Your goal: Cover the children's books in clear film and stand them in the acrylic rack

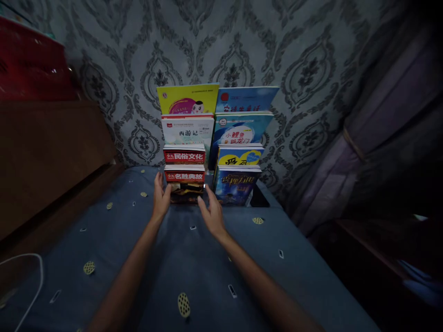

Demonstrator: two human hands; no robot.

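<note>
A tiered rack of books stands against the wall on a blue bed cover. Its left column holds a yellow book [188, 98], a white book [187, 130], a red-banded book [184, 155] and, lowest, a second red-banded book [184, 184]. My left hand [160, 197] touches that lowest book's left edge. My right hand [212, 212] sits at its right edge, fingers spread. The right column holds several blue books [238, 154].
The blue patterned bed cover [194, 272] stretches toward me. A brown wooden headboard [44, 157] rises at left with a red item [31, 60] above it. A purple curtain [374, 138] hangs at right. A white cable [31, 281] lies near the left edge.
</note>
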